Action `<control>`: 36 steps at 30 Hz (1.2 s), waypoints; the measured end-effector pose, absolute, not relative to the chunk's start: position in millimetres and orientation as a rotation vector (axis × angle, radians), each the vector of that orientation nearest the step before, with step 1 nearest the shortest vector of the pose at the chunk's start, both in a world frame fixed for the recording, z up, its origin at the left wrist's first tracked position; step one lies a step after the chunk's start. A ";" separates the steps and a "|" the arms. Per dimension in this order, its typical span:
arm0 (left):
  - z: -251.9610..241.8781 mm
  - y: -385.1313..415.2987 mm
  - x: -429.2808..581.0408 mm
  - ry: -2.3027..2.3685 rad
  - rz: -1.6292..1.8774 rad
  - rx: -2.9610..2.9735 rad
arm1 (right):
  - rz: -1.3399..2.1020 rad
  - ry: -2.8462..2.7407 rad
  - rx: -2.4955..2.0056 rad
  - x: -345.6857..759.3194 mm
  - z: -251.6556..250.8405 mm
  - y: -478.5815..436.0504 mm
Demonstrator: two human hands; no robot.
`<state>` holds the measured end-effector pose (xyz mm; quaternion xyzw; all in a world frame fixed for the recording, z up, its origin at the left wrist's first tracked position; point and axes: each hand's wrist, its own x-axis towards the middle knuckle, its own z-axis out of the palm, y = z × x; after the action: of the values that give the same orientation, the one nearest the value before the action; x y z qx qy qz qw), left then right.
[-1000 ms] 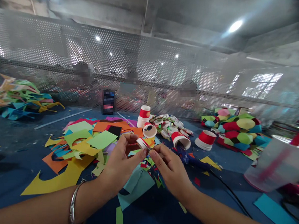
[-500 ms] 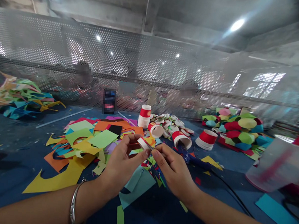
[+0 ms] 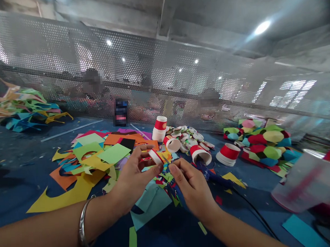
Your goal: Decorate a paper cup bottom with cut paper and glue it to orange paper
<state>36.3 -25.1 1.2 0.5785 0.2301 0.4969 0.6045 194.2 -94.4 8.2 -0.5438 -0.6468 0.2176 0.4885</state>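
Observation:
My left hand [image 3: 136,177], a silver bangle on its wrist, pinches a short paper cup piece [image 3: 155,156] by its side. This piece is white with a red edge and is tilted toward my right hand. In the closed fingers of my right hand [image 3: 192,185] is a thin, pointed metal tool [image 3: 166,160]; most of it is hidden, so its exact kind cannot be made out. The tool's tip points at the cup piece, just apart from its red edge. Below both hands lie light blue paper [image 3: 151,206] and small colored scraps [image 3: 173,192].
Colored paper sheets [image 3: 91,154] spread at left. Red and white paper cups [image 3: 228,154] and cut cup pieces [image 3: 192,135] lie beyond my hands. A blue corded tool [image 3: 217,178] rests by a tipped cup. A plastic drink cup [image 3: 305,185] stands at right, before a perforated metal screen [image 3: 150,64].
The metal tool's tip has come away from the cup piece's edge. My left hand has shifted slightly left and up, turning the cup piece so more red shows.

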 end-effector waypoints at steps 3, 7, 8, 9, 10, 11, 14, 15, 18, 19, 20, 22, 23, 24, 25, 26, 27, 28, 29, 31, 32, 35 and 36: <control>2.9 -25.8 37.1 0.531 1.145 1.339 | 0.538 -1.587 -1.332 196.2 5.9 -93.4; 5.2 -28.9 37.3 0.523 1.133 1.262 | 0.529 -1.623 -1.368 197.3 4.5 -93.2; 5.8 -29.5 37.1 0.513 1.127 1.229 | 0.524 -1.627 -1.367 197.1 4.7 -93.3; 6.3 -29.8 36.8 0.497 1.117 1.194 | 0.524 -1.628 -1.357 196.7 5.1 -93.5; 6.8 -30.0 36.5 0.482 1.104 1.156 | 0.530 -1.622 -1.345 196.4 5.5 -93.6; 7.2 -29.8 36.2 0.473 1.095 1.115 | 0.536 -1.613 -1.337 196.1 5.7 -93.6; 7.5 -28.6 35.7 0.459 1.079 1.014 | 0.515 -1.566 -1.350 196.5 5.3 -92.5; 7.3 -28.2 35.7 0.458 1.078 1.004 | 0.499 -1.543 -1.351 196.9 4.9 -91.8; 5.9 -27.4 36.2 0.464 1.052 1.026 | 0.508 -1.481 -1.307 198.3 4.0 -89.9; 5.3 -27.4 36.4 0.470 1.040 1.035 | 0.516 -1.471 -1.296 198.4 3.9 -89.5; 4.7 -27.4 36.6 0.475 1.027 1.040 | 0.520 -1.467 -1.289 198.3 4.1 -89.3; 3.6 -27.3 36.8 0.480 1.011 1.043 | 0.532 -1.471 -1.282 197.5 4.7 -89.2; 3.2 -27.3 36.9 0.477 1.001 1.042 | 0.542 -1.474 -1.277 197.1 4.9 -89.1; 3.0 -27.2 36.9 0.470 0.987 1.038 | 0.553 -1.474 -1.271 196.8 4.9 -88.9; 2.9 -27.2 36.9 0.462 0.973 1.029 | 0.563 -1.471 -1.267 196.9 4.6 -88.5; 3.1 -27.3 36.9 0.457 0.953 1.016 | 0.569 -1.468 -1.266 197.3 4.0 -87.9; 3.5 -27.5 36.9 0.457 0.936 0.999 | 0.569 -1.467 -1.270 198.2 3.1 -87.1; 4.2 -27.7 36.9 0.463 0.920 0.980 | 0.556 -1.466 -1.280 199.4 2.1 -86.1; 5.0 -28.0 36.8 0.478 0.910 0.960 | 0.540 -1.464 -1.291 200.9 1.0 -85.1; 7.0 -28.3 36.7 0.519 0.913 0.930 | 0.512 -1.456 -1.314 203.7 -0.5 -83.1; 7.9 -28.3 36.6 0.534 0.928 0.924 | 0.504 -1.458 -1.323 204.6 -0.7 -82.4; 10.1 -27.4 36.5 0.553 1.003 0.936 | 0.515 -1.497 -1.333 204.7 0.6 -82.5; 10.7 -27.0 36.5 0.552 1.029 0.942 | 0.531 -1.519 -1.330 203.9 1.4 -83.3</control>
<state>36.5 -27.0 10.7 0.4280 0.2510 0.4678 0.7315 203.9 -83.3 1.4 -0.5506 -0.6288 0.2200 0.5030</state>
